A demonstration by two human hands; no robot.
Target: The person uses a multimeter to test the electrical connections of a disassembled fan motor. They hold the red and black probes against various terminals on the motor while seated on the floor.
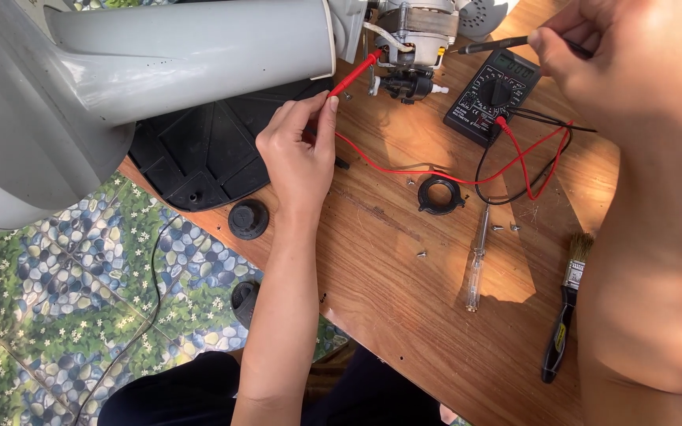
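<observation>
Pinching a red probe betw. thumb and forefinger, the left hand is seen at centre frame, fingers closed on the probe's rear end; its tip is pointed up-right at the fan motor at top centre. A black probe is gripped by the right hand at upper right, fingers curled tight round it, tip aimed left at the same motor. Both leads, red and black, are run to a black multimeter laid on the wooden table, just below-right of the motor. A grey fan housing is spread over the upper left. Lower down, a black ring, a clear-handled screwdriver, loose screws and a paintbrush are laid apart on the wood.
</observation>
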